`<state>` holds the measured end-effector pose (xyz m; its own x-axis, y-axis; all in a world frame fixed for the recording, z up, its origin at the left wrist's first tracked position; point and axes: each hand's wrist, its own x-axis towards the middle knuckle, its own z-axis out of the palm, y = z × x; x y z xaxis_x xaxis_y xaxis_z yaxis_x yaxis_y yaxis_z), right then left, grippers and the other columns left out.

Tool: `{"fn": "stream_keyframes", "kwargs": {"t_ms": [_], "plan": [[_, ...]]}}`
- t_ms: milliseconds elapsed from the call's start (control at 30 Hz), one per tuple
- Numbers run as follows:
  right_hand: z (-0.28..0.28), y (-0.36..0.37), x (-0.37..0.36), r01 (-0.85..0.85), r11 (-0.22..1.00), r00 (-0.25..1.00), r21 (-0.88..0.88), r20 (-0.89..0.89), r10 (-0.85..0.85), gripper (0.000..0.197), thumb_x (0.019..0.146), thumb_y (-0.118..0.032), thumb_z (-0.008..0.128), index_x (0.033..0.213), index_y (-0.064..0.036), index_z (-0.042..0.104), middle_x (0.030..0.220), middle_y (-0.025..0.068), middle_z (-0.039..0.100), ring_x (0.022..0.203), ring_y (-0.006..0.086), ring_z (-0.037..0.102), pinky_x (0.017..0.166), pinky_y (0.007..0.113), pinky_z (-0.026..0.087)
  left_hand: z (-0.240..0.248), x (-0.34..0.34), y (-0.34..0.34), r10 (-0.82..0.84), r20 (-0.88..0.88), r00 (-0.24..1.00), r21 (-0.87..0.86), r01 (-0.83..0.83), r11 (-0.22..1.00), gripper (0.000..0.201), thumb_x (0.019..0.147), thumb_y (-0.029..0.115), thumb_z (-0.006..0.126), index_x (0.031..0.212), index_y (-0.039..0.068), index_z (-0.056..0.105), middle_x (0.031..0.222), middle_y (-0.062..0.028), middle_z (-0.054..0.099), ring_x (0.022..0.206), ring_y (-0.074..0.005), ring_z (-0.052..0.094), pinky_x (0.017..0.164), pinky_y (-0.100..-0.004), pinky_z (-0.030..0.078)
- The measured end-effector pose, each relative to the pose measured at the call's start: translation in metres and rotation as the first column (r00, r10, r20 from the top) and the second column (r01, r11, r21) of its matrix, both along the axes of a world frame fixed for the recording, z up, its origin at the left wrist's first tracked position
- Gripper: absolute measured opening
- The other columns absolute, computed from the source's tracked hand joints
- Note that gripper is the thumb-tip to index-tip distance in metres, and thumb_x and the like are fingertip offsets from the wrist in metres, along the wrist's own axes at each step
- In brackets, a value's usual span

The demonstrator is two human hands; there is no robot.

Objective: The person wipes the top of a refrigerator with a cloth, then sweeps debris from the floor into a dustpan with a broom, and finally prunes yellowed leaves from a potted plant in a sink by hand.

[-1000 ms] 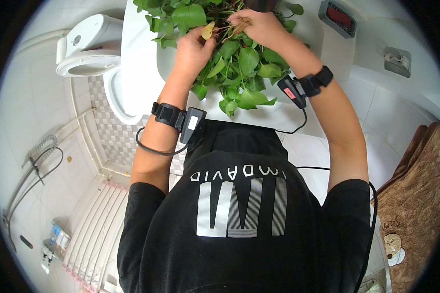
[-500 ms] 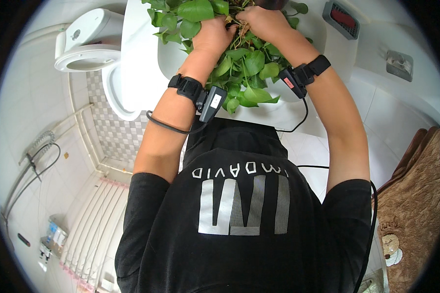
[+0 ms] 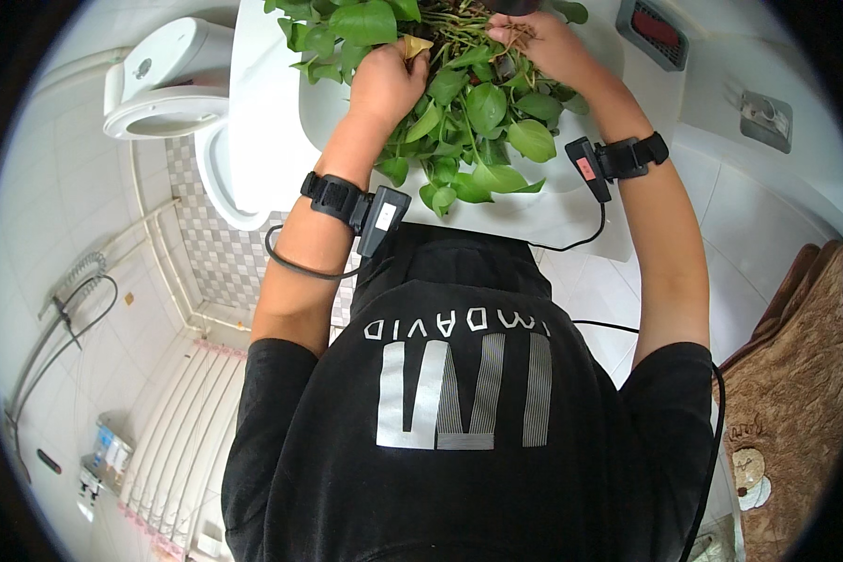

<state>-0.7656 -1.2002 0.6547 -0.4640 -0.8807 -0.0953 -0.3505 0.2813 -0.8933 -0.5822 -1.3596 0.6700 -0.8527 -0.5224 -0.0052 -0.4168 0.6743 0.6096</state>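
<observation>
A leafy green plant (image 3: 459, 112) sits in a white sink (image 3: 571, 211) at the top of the view. My left hand (image 3: 389, 80) is closed among the leaves at the plant's left side, next to a yellowed leaf (image 3: 414, 45). My right hand (image 3: 539, 42) rests on the stems near the plant's middle, fingers curled into them. Whether either hand grips a stem or leaf is hidden by the foliage. Both wrists carry black strapped devices with cables.
A white toilet (image 3: 173, 89) stands to the left of the sink. A shower hose (image 3: 70, 290) lies on the tiled floor at left. A brown mat (image 3: 801, 375) is on the floor at right. Small bottles (image 3: 108, 450) stand lower left.
Both hands have moved farther up into the plant. The left hand went from the lower leaves to the top left part, beside the yellowed leaf.
</observation>
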Motion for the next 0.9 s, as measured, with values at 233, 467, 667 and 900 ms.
{"fn": "stream_keyframes", "kwargs": {"t_ms": [233,467,667,900], "plan": [[0.017,0.004,0.007,0.125,0.992,0.991,0.006,0.037,-0.125,0.039,0.087,-0.033,0.062,0.109,-0.0005,0.061,0.085,0.0019,0.063,0.078,0.0087,0.056,0.074,0.023,0.045,0.018,-0.006,0.009,0.015,-0.269,0.963,0.034,-0.006,0.999,0.024,0.080,0.021,0.066,0.097,0.004,0.067,0.069,-0.0128,0.065,0.058,-0.0210,0.062,0.058,-0.0289,0.049],[0.055,0.016,0.028,0.279,0.955,0.755,0.100,0.592,-0.283,0.018,0.090,-0.020,0.057,0.100,-0.0046,0.056,0.071,-0.0030,0.051,0.055,0.0058,0.044,0.050,0.022,0.038,0.028,-0.002,0.022,-0.131,-0.437,0.890,0.056,0.172,0.984,0.019,0.075,0.004,0.065,0.094,0.004,0.067,0.089,-0.0112,0.066,0.078,-0.0242,0.064,0.070,-0.0305,0.051],[0.052,0.041,0.028,0.292,0.955,0.605,-0.050,0.783,-0.144,0.020,0.091,-0.024,0.055,0.099,-0.0058,0.052,0.075,0.0001,0.047,0.060,0.0073,0.043,0.054,0.019,0.034,0.045,0.013,0.036,-0.394,-0.326,0.859,-0.004,0.416,0.910,0.022,0.070,0.001,0.066,0.091,0.005,0.065,0.094,-0.0099,0.064,0.086,-0.0288,0.061,0.073,-0.0331,0.051],[0.048,0.079,0.023,0.359,0.924,0.559,-0.135,0.824,-0.096,0.014,0.090,-0.021,0.055,0.087,-0.0085,0.051,0.073,-0.0003,0.048,0.054,0.0071,0.042,0.046,0.021,0.029,0.059,0.000,0.024,-0.192,-0.599,0.777,-0.126,0.144,0.981,0.015,0.072,0.004,0.066,0.087,0.006,0.062,0.096,-0.0096,0.064,0.088,-0.0272,0.062,0.075,-0.0336,0.051]]}}
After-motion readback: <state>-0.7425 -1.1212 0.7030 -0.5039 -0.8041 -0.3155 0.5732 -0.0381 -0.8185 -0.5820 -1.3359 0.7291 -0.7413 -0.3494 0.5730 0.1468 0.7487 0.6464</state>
